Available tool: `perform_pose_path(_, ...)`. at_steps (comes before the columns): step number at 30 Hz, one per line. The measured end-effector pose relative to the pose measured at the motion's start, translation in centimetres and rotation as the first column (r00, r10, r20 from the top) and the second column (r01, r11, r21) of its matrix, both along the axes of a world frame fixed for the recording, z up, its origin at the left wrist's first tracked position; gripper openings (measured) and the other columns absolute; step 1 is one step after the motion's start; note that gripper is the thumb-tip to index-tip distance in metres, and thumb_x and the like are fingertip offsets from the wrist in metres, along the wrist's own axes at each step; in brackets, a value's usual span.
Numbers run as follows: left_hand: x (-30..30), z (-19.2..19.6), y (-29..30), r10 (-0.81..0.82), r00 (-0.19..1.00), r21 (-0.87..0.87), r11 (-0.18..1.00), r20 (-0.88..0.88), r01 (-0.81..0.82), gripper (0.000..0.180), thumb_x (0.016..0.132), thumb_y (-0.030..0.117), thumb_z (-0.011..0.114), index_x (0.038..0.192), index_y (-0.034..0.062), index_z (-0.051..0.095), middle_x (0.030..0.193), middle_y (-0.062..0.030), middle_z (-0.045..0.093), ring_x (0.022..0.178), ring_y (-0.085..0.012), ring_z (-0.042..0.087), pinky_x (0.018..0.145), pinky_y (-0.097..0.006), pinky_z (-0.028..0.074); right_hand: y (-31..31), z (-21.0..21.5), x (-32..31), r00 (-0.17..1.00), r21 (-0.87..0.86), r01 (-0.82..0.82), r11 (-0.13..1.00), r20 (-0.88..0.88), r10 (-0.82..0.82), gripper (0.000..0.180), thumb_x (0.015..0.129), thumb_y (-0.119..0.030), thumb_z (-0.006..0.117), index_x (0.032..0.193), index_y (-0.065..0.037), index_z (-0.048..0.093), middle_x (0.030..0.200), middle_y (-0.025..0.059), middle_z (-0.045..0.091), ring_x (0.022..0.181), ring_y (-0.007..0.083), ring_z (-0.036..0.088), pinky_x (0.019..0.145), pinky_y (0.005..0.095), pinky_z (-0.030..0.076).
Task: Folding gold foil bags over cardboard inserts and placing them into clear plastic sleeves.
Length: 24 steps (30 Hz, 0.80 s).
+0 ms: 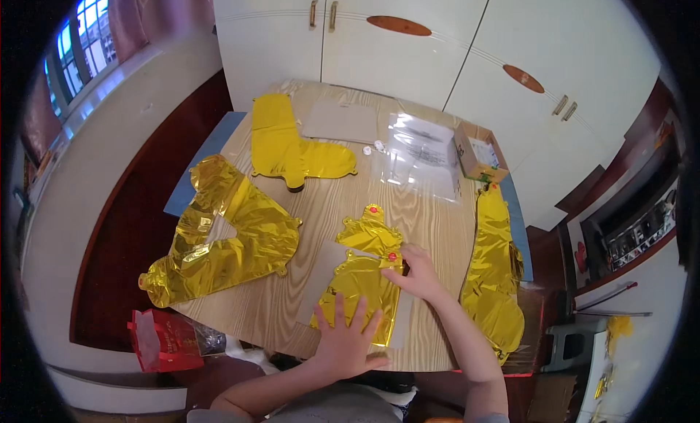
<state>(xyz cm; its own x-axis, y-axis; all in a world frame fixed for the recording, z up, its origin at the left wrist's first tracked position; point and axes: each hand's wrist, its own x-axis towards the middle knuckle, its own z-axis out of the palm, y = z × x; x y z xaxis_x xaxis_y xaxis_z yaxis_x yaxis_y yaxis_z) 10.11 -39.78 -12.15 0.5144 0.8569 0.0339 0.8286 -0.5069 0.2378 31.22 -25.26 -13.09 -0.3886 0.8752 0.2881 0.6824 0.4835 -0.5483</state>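
Observation:
A flat gold foil balloon (361,281) lies folded near the table's front edge, over a beige cardboard sheet (315,295). Its upper part has a scalloped edge, and red round spots show at the top and on the right side. My left hand (346,343) rests on the lower part of the foil with its fingers spread. At the right edge, beside the lower red spot, my right hand (419,276) has its thumb and fingers closed on the foil. Some of its fingertips are hidden.
More flat gold foil balloons lie around: a large crinkled one (233,241) at left, an angular one (281,142) at far left, a long one (496,270) along the right edge. Behind are a cardboard piece (341,120), a clear plastic bag (423,153) and an open box (481,152).

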Motion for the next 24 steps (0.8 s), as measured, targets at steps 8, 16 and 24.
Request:
perform_pose_path(8, 1.0, -1.1, 0.2, 0.149, 0.989, 0.122, 0.981, 0.006, -0.149, 0.091, 0.081, 0.065, 0.055, 0.14, -0.0044, 0.041, 0.147, -0.0315, 0.031, 0.131, -0.0618, 0.024, 0.092, -0.083, 0.016, -4.2, 1.8, 0.4, 0.989, -0.152, -0.122, 0.981, 0.063, 0.133, 0.12, 0.058, -0.052, 0.086, 0.147, 0.001, 0.025, 0.14, 0.0265, 0.04, 0.129, 0.0433, 0.037, 0.11, 0.0493, 0.028)
perform_pose_path(16, 1.1, -0.5, 0.2, 0.17, 0.985, 0.075, 0.983, 0.016, -0.17, 0.099, 0.076, 0.07, 0.057, 0.14, -0.0047, 0.041, 0.148, -0.0317, 0.029, 0.133, -0.0615, 0.022, 0.094, -0.083, 0.013, -6.7, 2.1, -0.1, 0.969, -0.167, -0.059, 0.984, 0.229, 0.097, 0.136, 0.051, -0.05, 0.09, 0.152, -0.001, 0.013, 0.15, 0.0306, 0.024, 0.138, 0.0466, 0.026, 0.115, 0.0513, 0.022)
perform_pose_path(24, 1.0, -0.5, 0.2, 0.17, 0.985, 0.091, 0.981, 0.007, -0.169, 0.102, 0.075, 0.072, 0.058, 0.14, -0.0043, 0.042, 0.147, -0.0314, 0.03, 0.133, -0.0609, 0.022, 0.094, -0.083, 0.014, -3.1, 0.2, 0.6, 0.999, -0.087, 0.023, 0.996, 0.027, -0.021, 0.095, 0.064, -0.029, 0.087, 0.142, -0.004, 0.039, 0.131, 0.0199, 0.051, 0.121, 0.0385, 0.047, 0.103, 0.045, 0.039)
